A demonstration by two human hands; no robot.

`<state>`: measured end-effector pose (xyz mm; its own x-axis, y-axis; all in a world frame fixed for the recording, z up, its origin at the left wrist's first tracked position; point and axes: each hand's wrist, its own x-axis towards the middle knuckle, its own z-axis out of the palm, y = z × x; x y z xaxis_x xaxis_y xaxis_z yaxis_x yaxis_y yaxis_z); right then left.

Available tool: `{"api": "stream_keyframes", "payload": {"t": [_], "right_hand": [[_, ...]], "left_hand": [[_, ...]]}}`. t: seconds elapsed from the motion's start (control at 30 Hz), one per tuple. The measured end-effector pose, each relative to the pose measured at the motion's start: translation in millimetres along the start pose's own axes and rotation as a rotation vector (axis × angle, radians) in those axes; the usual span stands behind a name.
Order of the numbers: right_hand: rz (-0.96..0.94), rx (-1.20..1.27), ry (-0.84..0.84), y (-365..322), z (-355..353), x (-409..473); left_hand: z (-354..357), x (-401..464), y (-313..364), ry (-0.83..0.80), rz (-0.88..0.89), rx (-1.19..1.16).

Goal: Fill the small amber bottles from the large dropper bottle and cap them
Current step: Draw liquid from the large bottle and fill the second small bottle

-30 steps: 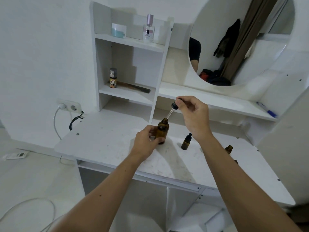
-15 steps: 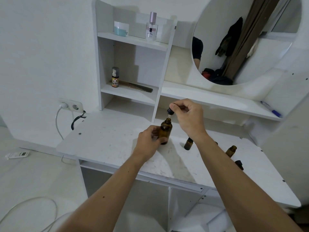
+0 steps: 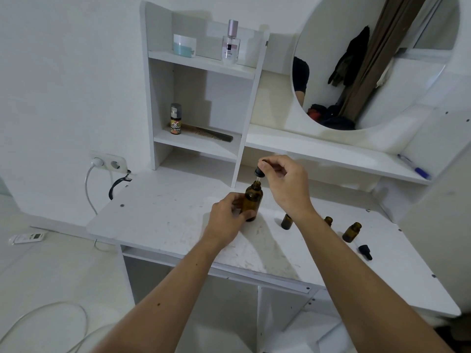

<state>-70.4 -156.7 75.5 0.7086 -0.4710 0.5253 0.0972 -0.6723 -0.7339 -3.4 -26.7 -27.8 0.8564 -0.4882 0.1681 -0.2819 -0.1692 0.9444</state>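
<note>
Centre frame — left hand (image 3: pixel 227 218) grips large dropper bottle (image 3: pixel 252 201); right hand (image 3: pixel 285 183) pinches dropper (image 3: pixel 259 172), glass tip in neck. Risk: sideways pull tips bottle — spill.

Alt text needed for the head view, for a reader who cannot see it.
The left hand grips a large amber glass bottle on a white desk while the right hand pinches its black dropper in the neck. Small amber bottles stand to the right.

One large bottle (image 3: pixel 252 202), three small bottles (image 3: pixel 286 221) (image 3: pixel 328 221) (image 3: pixel 351 232) — two droppers (image 3: pixel 259 171) (image 3: pixel 365 251), two hands (image 3: pixel 226 219) (image 3: pixel 286 186).
</note>
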Motion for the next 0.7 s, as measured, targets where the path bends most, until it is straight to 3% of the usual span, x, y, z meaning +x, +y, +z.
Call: {"api": "stream_keyframes", "payload": {"t": [0.2, 0.53, 0.7], "right_hand": [[0.004, 0.046, 0.022, -5.3, -6.6, 0.7], [0.013, 0.182, 0.199, -31.4, -52.0, 14.8], [0.029, 0.205, 0.277, -27.7, -87.1, 7.9]], "left_hand": [[0.4, -2.9, 2.1, 0.005, 0.024, 0.033], [0.2, -10.7, 4.7, -0.008, 0.001, 0.115], [1.1, -33.2, 7.1, 0.120, -0.020, 0.073]]}}
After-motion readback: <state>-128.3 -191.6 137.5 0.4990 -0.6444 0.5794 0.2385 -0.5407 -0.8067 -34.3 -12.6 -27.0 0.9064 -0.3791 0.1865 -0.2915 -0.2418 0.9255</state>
